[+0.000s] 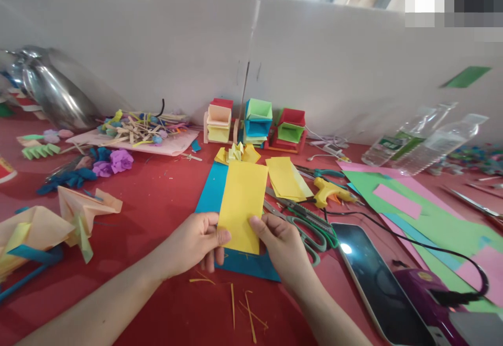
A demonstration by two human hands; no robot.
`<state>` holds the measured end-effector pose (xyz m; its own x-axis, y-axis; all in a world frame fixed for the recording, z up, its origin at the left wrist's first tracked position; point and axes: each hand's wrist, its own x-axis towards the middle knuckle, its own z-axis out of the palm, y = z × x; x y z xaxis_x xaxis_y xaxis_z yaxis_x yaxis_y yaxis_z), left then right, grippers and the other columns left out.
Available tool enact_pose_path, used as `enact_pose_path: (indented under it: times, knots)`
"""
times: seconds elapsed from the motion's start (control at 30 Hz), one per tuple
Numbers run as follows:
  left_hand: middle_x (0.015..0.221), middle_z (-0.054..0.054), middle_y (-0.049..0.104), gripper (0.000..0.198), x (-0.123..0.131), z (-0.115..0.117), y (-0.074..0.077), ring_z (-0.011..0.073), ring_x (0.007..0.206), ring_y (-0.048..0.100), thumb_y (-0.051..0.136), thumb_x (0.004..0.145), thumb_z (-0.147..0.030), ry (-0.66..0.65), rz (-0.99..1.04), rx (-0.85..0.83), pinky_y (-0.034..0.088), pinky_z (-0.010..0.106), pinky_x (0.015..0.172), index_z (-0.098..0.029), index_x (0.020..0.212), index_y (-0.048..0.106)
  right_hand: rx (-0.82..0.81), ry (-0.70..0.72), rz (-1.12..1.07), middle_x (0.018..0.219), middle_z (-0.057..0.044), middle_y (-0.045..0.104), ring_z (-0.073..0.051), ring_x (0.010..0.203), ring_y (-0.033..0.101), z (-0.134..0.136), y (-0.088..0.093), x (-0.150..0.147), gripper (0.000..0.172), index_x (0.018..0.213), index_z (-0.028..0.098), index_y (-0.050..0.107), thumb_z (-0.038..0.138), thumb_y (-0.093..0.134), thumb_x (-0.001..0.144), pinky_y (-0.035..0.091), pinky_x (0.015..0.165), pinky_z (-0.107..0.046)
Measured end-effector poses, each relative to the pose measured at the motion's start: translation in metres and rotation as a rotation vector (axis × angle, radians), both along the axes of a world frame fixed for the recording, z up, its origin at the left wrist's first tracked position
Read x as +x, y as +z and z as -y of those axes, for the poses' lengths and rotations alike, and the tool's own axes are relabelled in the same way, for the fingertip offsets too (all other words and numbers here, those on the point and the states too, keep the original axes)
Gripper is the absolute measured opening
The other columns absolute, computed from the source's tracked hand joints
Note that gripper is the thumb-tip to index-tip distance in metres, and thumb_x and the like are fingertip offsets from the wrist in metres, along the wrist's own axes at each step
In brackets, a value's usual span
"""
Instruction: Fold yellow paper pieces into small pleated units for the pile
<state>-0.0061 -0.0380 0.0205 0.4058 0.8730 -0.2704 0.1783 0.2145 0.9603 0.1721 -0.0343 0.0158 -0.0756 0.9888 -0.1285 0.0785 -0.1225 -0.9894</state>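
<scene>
I hold a yellow paper rectangle (243,202) upright over a blue sheet (214,189) on the red table (157,199). My left hand (194,244) pinches its lower left edge, thumb on the front. My right hand (281,244) pinches its lower right edge. Both hands are closed on the paper. More yellow sheets (286,178) lie just behind to the right, and small folded yellow pieces (237,152) sit behind the blue sheet.
Green-handled scissors (304,220), a yellow glue gun (330,191), a phone (377,278) and a black cable (432,249) lie to the right, beside green and pink sheets (428,215). Stacked paper boxes (257,123) stand at the back. Paper flowers (113,163) and folded shapes (82,210) are left.
</scene>
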Motion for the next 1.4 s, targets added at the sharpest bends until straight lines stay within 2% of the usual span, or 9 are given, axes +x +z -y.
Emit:
enact_pose_path:
  times: [0.2,0.27,0.33,0.43,0.53,0.77,1.03,1.17,1.4]
  knots:
    - [0.049,-0.003,0.057,0.027,-0.014,-0.002,0.001,0.0060,0.033,0.045,0.055,0.079,-0.038,-0.267,0.000,-0.100,0.031,0.014,0.035,-0.015,0.092,0.059,0.059,-0.047,-0.174,0.070,-0.003,0.063,-0.014,0.058,0.053,-0.004,0.001,0.006,0.031,0.084,0.016,0.064,0.043,0.066,0.069,0.044,0.057,-0.027]
    - [0.054,-0.001,0.060,0.031,-0.016,-0.004,0.001,0.0088,0.039,0.053,0.057,0.077,-0.040,-0.303,0.053,-0.125,0.037,0.016,0.040,-0.016,0.097,0.060,0.040,-0.030,-0.202,0.079,-0.006,0.067,-0.018,0.067,0.058,-0.003,-0.001,0.006,0.035,0.088,0.016,0.065,0.043,0.067,0.068,0.047,0.062,-0.031]
    - [0.069,0.004,0.066,0.037,-0.015,-0.005,0.001,0.0143,0.059,0.063,0.060,0.075,-0.041,-0.244,0.164,-0.100,0.047,0.022,0.056,-0.017,0.104,0.059,0.024,-0.011,-0.198,0.078,-0.006,0.067,-0.020,0.071,0.059,-0.001,-0.002,0.004,0.035,0.086,0.015,0.067,0.044,0.068,0.066,0.048,0.064,-0.031]
    - [0.087,0.009,0.069,0.039,-0.008,-0.004,0.001,0.0197,0.081,0.065,0.060,0.076,-0.040,-0.095,0.284,-0.052,0.047,0.029,0.075,-0.018,0.108,0.060,0.006,0.080,-0.181,0.072,-0.004,0.066,-0.019,0.068,0.058,0.003,-0.003,-0.001,0.034,0.082,0.016,0.067,0.046,0.068,0.066,0.047,0.060,-0.029]
    - [0.081,0.008,0.070,0.033,-0.001,-0.001,-0.002,0.0198,0.071,0.066,0.055,0.079,-0.043,-0.014,0.250,-0.102,0.049,0.027,0.065,-0.016,0.095,0.065,0.030,0.131,-0.092,0.058,0.000,0.057,-0.012,0.054,0.050,0.005,-0.003,-0.003,0.034,0.066,0.014,0.062,0.048,0.064,0.069,0.040,0.050,-0.024]
    - [0.068,0.005,0.069,0.031,-0.003,0.004,0.000,0.0150,0.057,0.062,0.057,0.077,-0.045,-0.025,0.189,-0.194,0.044,0.021,0.052,-0.016,0.077,0.066,0.130,-0.013,0.003,0.048,0.003,0.041,-0.008,0.050,0.035,0.005,0.005,0.001,0.039,0.049,0.016,0.046,0.043,0.060,0.074,0.030,0.046,-0.022]
    - [0.066,0.005,0.067,0.033,-0.006,0.005,0.000,0.0121,0.052,0.058,0.057,0.077,-0.045,-0.029,0.150,-0.182,0.041,0.019,0.048,-0.013,0.073,0.064,0.110,0.006,-0.073,0.056,0.000,0.044,-0.011,0.054,0.039,0.004,0.002,0.004,0.042,0.058,0.015,0.052,0.049,0.048,0.082,0.033,0.052,-0.025]
    - [0.071,0.007,0.069,0.030,-0.003,0.005,0.000,0.0154,0.060,0.063,0.059,0.077,-0.042,-0.060,0.272,-0.246,0.046,0.022,0.054,-0.014,0.083,0.066,0.146,0.001,-0.040,0.055,0.001,0.044,-0.010,0.054,0.039,0.003,0.001,0.004,0.041,0.057,0.015,0.049,0.048,0.048,0.082,0.032,0.052,-0.023]
    - [0.076,0.005,0.071,0.030,0.002,0.001,-0.004,0.0180,0.064,0.065,0.058,0.078,-0.043,0.192,0.390,-0.167,0.050,0.028,0.062,-0.018,0.092,0.067,0.021,0.197,-0.023,0.059,0.004,0.048,-0.008,0.051,0.046,0.005,-0.002,-0.002,0.029,0.070,0.016,0.052,0.044,0.062,0.073,0.036,0.049,-0.020]
